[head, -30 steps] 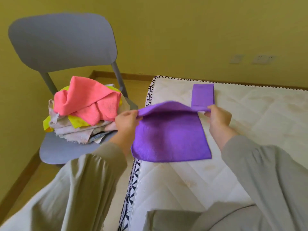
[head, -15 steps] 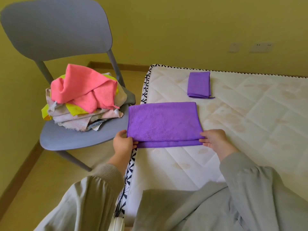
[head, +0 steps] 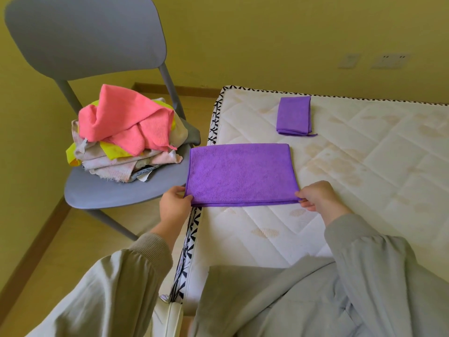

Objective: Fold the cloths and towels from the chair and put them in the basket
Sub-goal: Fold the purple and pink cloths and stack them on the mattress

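A purple cloth [head: 240, 173], folded in half, lies flat on the white mattress [head: 364, 190] near its left edge. My left hand [head: 173, 206] pinches its near left corner. My right hand [head: 317, 195] pinches its near right corner. A smaller folded purple cloth [head: 294, 116] lies farther back on the mattress. On the grey chair [head: 116, 190] to the left sits a heap of unfolded cloths, with a pink one [head: 126, 122] on top and yellow and pale ones under it. No basket is in view.
The yellow wall [head: 267, 40] runs behind the chair and mattress, with sockets at the right. Wooden floor [head: 60, 239] lies between chair and mattress. A pale rim of something [head: 170, 314] shows at the bottom, between my sleeves.
I brought the far half of the purple cloth toward me and laid it down, so the cloth now lies folded in half. My hands moved to its near corners and squared the edges.
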### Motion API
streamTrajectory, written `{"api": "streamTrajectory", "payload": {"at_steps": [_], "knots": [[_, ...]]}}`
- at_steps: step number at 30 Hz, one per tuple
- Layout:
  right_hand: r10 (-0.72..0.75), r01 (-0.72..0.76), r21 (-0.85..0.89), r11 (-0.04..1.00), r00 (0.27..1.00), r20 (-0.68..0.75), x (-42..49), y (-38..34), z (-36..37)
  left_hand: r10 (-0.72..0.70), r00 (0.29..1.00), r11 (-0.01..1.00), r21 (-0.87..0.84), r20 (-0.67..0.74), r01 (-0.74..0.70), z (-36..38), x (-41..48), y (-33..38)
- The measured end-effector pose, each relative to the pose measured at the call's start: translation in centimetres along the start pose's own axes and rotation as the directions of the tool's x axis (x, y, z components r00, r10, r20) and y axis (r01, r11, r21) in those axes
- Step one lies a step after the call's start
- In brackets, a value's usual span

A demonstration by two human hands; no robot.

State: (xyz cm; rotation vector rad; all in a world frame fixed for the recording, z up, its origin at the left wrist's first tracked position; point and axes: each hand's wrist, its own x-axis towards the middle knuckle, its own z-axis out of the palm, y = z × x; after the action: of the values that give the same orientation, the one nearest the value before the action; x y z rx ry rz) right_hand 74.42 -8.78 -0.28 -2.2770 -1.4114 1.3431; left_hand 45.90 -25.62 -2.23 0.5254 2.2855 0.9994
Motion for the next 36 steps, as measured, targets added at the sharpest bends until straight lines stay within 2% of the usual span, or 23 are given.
{"api": "streamTrajectory", "payload": {"at_steps": [5, 8, 11, 14, 16, 18, 19, 20, 21, 22, 23, 24, 26, 28, 33, 36], "knots": [[-0.06, 0.051, -0.1, 0.994, 0.994, -0.092, -0.4, 0.5, 0.4, -0.035, 0.995, 0.998, 0.05, 0.099, 0.03, -0.2, 0.1, -0.8], [-0.106, 0.086, -0.171, 0.982, 0.988, -0.114, -0.8, 0.5, 0.5, -0.039, 0.989, 0.999, -0.026, 0.145, 0.044, -0.5, 0.2, -0.6], [-0.167, 0.151, -0.165, 0.975, 0.982, -0.084, -0.9, 0.0, 0.6, -0.079, 0.972, 0.982, -0.15, 0.22, 0.114, -0.6, 0.1, 0.2], [-0.219, 0.214, -0.127, 0.969, 0.975, -0.031, -0.9, -0.4, 0.8, -0.111, 0.97, 0.958, -0.238, 0.216, 0.162, -0.6, 0.0, 1.3], [-0.215, 0.212, -0.082, 0.974, 0.976, -0.031, -0.9, -0.8, 0.3, -0.071, 0.979, 0.957, -0.264, 0.194, 0.121, -0.7, 0.0, 1.7], [-0.218, 0.209, -0.164, 0.964, 0.975, -0.04, -0.9, -1.1, -0.4, 0.023, 0.984, 0.977, -0.21, 0.178, 0.015, -0.8, -0.3, 2.1], [-0.231, 0.215, -0.285, 0.934, 0.973, -0.023, -1.5, -1.4, -0.8, 0.078, 0.981, 0.992, -0.111, 0.175, -0.059, -0.8, -0.7, 2.3], [-0.239, 0.21, -0.403, 0.891, 0.971, -0.021, -2.0, -1.6, -0.9, 0.131, 0.977, 0.987, 0.072, 0.17, -0.145, -0.8, -1.0, 2.2], [-0.258, 0.207, -0.515, 0.832, 0.966, -0.028, -2.7, -1.9, -0.8, 0.184, 0.972, 0.926, 0.306, 0.148, -0.222, -0.7, -1.3, 2.0], [-0.305, 0.208, -0.596, 0.776, 0.95, -0.065, -3.0, -2.0, -0.5, 0.257, 0.96, 0.817, 0.507, 0.109, -0.277, -0.6, -1.5, 1.7], [-0.377, 0.227, -0.639, 0.735, 0.92, -0.106, -3.3, -2.1, 0.1, 0.355, 0.93, 0.706, 0.626, 0.092, -0.331, -0.3, -1.6, 1.4], [-0.479, 0.289, -0.643, 0.709, 0.867, -0.138, -3.7, -2.4, 0.9, 0.447, 0.889, 0.629, 0.672, 0.1, -0.392, 0.0, -1.8, 1.4], [-0.681, 0.468, -0.642, 0.608, 0.722, -0.119, -4.7, -3.2, 3.1, 0.57, 0.808, 0.551, 0.66, 0.149, -0.511, 1.3, -1.7, 1.8], [-0.785, 0.588, -0.651, 0.48, 0.619, -0.019, -5.3, -3.7, 5.6, 0.604, 0.762, 0.49, 0.647, 0.232, -0.585, 2.9, -1.2, 2.8], [-0.759, 0.644, -0.679, 0.353, 0.622, 0.195, -4.8, -3.4, 9.7, 0.544, 0.738, 0.365, 0.679, 0.399, -0.637, 6.3, 1.2, 3.4], [-0.76, 0.661, -0.68, 0.318, 0.607, 0.234, -4.0, -3.9, 11.0, 0.542, 0.743, 0.346, 0.701, 0.393, -0.624, 7.0, 1.6, 2.6]]}}
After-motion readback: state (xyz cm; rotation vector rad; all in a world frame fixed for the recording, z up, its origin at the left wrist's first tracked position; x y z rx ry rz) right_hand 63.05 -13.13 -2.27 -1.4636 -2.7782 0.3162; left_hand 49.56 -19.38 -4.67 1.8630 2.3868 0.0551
